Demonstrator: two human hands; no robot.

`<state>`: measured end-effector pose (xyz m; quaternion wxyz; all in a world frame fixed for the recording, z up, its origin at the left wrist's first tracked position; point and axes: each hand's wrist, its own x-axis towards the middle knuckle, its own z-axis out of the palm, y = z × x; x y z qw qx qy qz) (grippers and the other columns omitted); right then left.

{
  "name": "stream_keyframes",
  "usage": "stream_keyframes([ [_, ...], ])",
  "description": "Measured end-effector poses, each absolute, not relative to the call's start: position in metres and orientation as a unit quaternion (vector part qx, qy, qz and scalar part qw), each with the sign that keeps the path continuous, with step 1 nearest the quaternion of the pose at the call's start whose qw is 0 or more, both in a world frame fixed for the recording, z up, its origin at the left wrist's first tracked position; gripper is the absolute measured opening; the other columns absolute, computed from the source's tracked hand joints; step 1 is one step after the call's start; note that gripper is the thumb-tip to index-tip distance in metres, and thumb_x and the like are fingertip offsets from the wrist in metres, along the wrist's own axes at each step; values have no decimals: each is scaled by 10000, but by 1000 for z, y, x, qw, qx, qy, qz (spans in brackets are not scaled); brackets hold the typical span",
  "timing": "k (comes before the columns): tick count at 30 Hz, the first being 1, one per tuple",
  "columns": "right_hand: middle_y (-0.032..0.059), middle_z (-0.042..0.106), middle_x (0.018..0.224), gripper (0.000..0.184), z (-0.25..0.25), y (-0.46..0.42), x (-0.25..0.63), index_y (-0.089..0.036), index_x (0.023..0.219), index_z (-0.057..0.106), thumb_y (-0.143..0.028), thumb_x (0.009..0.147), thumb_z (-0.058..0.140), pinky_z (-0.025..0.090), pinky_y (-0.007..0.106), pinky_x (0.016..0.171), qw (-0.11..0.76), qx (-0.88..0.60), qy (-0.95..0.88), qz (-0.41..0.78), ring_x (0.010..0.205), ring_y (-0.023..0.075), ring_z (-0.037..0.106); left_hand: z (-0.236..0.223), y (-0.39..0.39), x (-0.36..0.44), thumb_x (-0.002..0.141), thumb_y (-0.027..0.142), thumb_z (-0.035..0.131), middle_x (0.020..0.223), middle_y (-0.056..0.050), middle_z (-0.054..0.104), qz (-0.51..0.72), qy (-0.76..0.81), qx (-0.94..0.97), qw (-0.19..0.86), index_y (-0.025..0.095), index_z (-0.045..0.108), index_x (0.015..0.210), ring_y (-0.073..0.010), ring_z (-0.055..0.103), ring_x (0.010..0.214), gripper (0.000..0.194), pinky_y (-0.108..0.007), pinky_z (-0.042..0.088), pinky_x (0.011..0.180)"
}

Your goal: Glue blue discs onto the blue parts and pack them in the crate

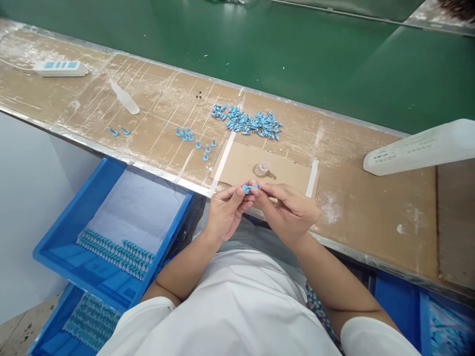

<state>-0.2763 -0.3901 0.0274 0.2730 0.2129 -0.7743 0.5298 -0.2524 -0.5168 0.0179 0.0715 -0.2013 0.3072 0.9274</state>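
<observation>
My left hand pinches a small blue plastic piece with a rounded end near the bench's front edge. From the other side, my right hand grips a slim blue plastic piece by thumb and fingertips. The two pieces meet between my hands; whether they are joined I cannot tell. Just beyond my fingers, a small clear cup sits on a cardboard sheet with a wet stain around it. Farther back lies a pile of slim blue pieces. Several small blue round-based pieces stand to its left.
A white squeeze bottle and a power strip lie on the left of the bench. At right, a large translucent bottle rests on its side. Below left, a blue tray holds rows of blue parts. A green surface runs behind.
</observation>
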Motion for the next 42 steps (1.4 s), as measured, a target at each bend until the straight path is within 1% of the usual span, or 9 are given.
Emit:
stream_keyframes([
  [3, 5, 772, 938, 354, 27, -391, -275, -313, 1059, 740, -108, 771, 754, 631, 313, 666, 278, 214, -768, 536, 748, 188, 741, 18, -517, -253, 628, 341, 871, 764, -21, 760, 923, 318, -206, 67, 153, 782, 864, -61, 692, 630, 315, -129, 574, 645],
  [8, 8, 771, 953, 347, 29, -391, -275, -311, 1057, 741, -111, 774, 753, 640, 323, 704, 266, 214, -772, 536, 782, 195, 747, 18, -518, -251, 596, 351, 886, 728, -23, 756, 916, 336, -211, 56, 155, 789, 854, -79, 696, 615, 339, -152, 582, 630],
  [13, -1, 772, 944, 433, 30, -387, -278, -315, 1079, 736, -70, 725, 784, 644, 320, 736, 254, 250, -757, 548, 798, 196, 748, 18, -519, -250, 586, 334, 892, 733, -27, 764, 913, 355, -196, 43, 174, 797, 841, -86, 695, 595, 315, -165, 587, 607],
  [16, -2, 771, 945, 395, 29, -384, -280, -315, 1044, 742, -93, 722, 794, 645, 358, 786, 243, 257, -754, 554, 796, 203, 750, 18, -520, -249, 609, 332, 881, 779, -30, 774, 909, 372, -185, 36, 186, 799, 853, -87, 699, 608, 296, -168, 588, 608],
  [20, 8, 770, 951, 300, 26, -381, -282, -305, 983, 747, -160, 727, 808, 622, 429, 873, 222, 247, -757, 563, 845, 220, 748, 21, -519, -249, 553, 355, 902, 746, -27, 765, 906, 374, -197, 35, 181, 798, 800, -100, 699, 599, 320, -188, 594, 601],
  [28, 13, 772, 885, 226, 26, -380, -285, -296, 922, 746, -205, 725, 810, 635, 403, 795, 216, 236, -744, 587, 809, 218, 745, 21, -518, -248, 575, 330, 899, 752, -22, 761, 908, 373, -187, 23, 196, 797, 824, -128, 720, 651, 300, -232, 611, 662],
  [34, 23, 770, 919, 275, 23, -379, -282, -291, 964, 749, -182, 719, 814, 628, 415, 813, 196, 220, -727, 620, 817, 221, 742, 21, -518, -247, 600, 322, 889, 776, -24, 768, 911, 379, -162, 21, 208, 797, 837, -130, 723, 666, 279, -224, 606, 659],
  [40, 30, 768, 878, 216, 24, -382, -280, -249, 925, 740, -223, 724, 816, 629, 388, 768, 156, 166, -716, 659, 803, 217, 737, 22, -518, -247, 582, 359, 894, 809, -38, 773, 904, 392, -168, 28, 206, 794, 859, -142, 726, 687, 331, -245, 602, 689],
  [42, 37, 766, 873, 232, 24, -383, -280, -231, 938, 735, -229, 723, 822, 626, 369, 758, 136, 142, -705, 681, 791, 207, 735, 22, -519, -246, 598, 380, 883, 815, -41, 774, 907, 388, -161, 31, 208, 793, 890, -140, 727, 691, 351, -236, 598, 684],
])
